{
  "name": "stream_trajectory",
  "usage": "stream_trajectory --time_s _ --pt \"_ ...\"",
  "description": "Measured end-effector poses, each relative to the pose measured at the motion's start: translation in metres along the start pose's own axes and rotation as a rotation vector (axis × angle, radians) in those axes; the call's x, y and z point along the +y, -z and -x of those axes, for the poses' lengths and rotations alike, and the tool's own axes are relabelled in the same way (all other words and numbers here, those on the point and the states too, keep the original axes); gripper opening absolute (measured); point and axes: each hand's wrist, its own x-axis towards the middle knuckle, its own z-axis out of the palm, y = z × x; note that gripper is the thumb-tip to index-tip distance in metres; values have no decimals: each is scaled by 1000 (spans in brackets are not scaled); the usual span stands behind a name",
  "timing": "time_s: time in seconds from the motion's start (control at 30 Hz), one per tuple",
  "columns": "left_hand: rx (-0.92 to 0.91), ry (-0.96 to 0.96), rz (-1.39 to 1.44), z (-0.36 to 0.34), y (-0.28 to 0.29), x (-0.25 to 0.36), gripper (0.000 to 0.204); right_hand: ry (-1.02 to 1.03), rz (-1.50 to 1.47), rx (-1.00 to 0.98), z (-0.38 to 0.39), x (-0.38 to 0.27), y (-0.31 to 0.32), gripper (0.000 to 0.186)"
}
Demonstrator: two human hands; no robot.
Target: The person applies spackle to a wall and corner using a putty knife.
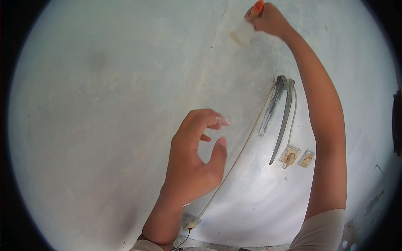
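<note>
"Hands, head view?"
"R hand (271,21) grips orange-handled tool (244,33) (brush/scraper, can't tell) high up by wall (104,104); L hand (190,157) holds nothing, fingers curled, tips whitish."
"How to do it well?"
"Prob. broad edge flat, even pressure, & stay clear of socket (294,152)."

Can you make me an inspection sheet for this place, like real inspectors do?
Surface: pale wall, patchy, with a thin slanting line of marks.
Job's things: wide-headed tool with orange on its handle; blurred, so I can't tell if it touches the wall.
Clutter: small things at lower right, too unclear to name.
Hands: right hand grips the tool; left hand holds nothing, fingers curled.
Cables: pale cable hangs over a grey bracket.
Surroundings: wall socket, with a plug in it.
</note>
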Motion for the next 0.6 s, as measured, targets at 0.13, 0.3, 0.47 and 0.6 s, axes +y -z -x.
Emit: stream_trajectory --time_s 0.13,0.3,0.47,0.6 --pt "-40 -103 10 -6 -8 9 33 237 350 221 -41 -2 40 17" --pt "-66 -103 22 -12 -13 12 32 422 618 199 -12 32 12 21" --pt "-16 -95 61 -15 -7 3 31 441 453 55 79 2 -52 36" --pt "-16 -77 27 -14 -10 6 31 429 222 -215 133 -38 -63 33"
